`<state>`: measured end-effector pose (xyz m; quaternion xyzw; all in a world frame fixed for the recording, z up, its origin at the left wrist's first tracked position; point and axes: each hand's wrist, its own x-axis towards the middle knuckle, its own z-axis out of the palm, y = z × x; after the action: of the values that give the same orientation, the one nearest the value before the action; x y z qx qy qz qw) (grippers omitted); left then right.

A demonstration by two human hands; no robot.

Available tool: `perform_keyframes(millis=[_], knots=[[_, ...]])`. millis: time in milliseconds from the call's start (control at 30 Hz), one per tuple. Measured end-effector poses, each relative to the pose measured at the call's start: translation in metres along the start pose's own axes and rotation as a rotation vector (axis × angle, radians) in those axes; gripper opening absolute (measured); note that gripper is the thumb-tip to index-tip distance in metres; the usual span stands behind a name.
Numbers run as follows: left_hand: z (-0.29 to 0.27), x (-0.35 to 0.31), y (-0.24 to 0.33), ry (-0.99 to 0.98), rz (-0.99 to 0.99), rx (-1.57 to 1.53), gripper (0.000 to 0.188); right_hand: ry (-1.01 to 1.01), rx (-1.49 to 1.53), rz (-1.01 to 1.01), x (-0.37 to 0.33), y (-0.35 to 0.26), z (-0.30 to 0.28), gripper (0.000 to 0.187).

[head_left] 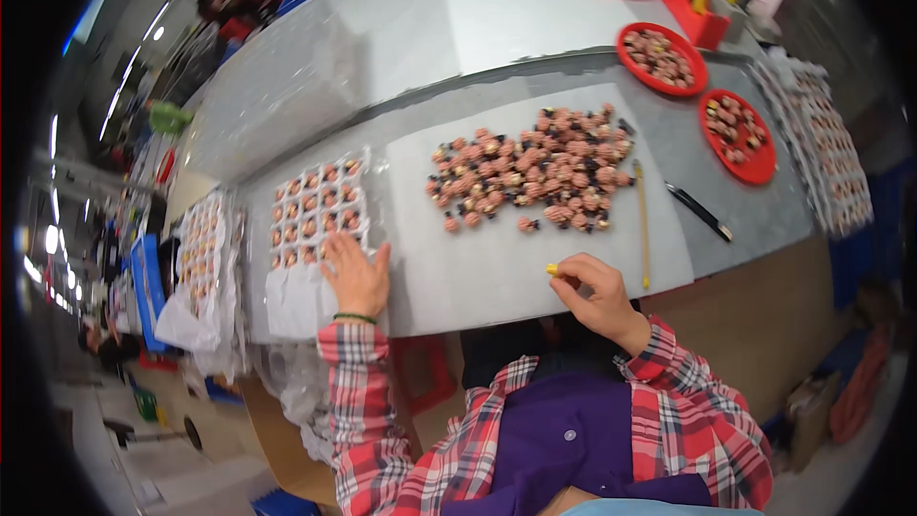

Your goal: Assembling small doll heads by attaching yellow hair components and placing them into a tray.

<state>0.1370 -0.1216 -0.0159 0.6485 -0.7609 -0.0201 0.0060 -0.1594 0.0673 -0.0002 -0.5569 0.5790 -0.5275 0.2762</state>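
My left hand [357, 277], fingers spread, lies over the near right corner of a white compartment tray [291, 193]. Small pink-and-dark figurines sit in the tray's cells, and a white sheet [294, 302] covers its near part. In a pinch at the table's front edge, my right hand [602, 298] has a small yellow piece [552, 269] at its fingertips; its exact kind is too small to tell. Beyond both hands, a large heap of pink figurines with dark parts [535, 167] lies loose on a white sheet [458, 287].
Right of the heap lie a thin yellow stick [643, 229] and a black pen-like tool [699, 211]. Red dishes [761, 172] of small parts and a red tape dispenser [702, 24] stand farther right. Stacked trays [821, 143] flank the table; clear plastic packaging [277, 96] rests at back left.
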Motion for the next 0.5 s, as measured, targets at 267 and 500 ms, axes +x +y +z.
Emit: perform_keyframes(millis=[267, 500], knots=[[-0.201, 0.065, 0.028, 0.422, 0.419, -0.869, 0.042, 0.33, -0.242, -0.026, -0.01, 0.019, -0.065, 0.01], [-0.241, 0.207, -0.024, -0.081, 0.584, -2.525, 0.024, 0.594, -0.564, -0.103, -0.003, 0.027, -0.123, 0.02]])
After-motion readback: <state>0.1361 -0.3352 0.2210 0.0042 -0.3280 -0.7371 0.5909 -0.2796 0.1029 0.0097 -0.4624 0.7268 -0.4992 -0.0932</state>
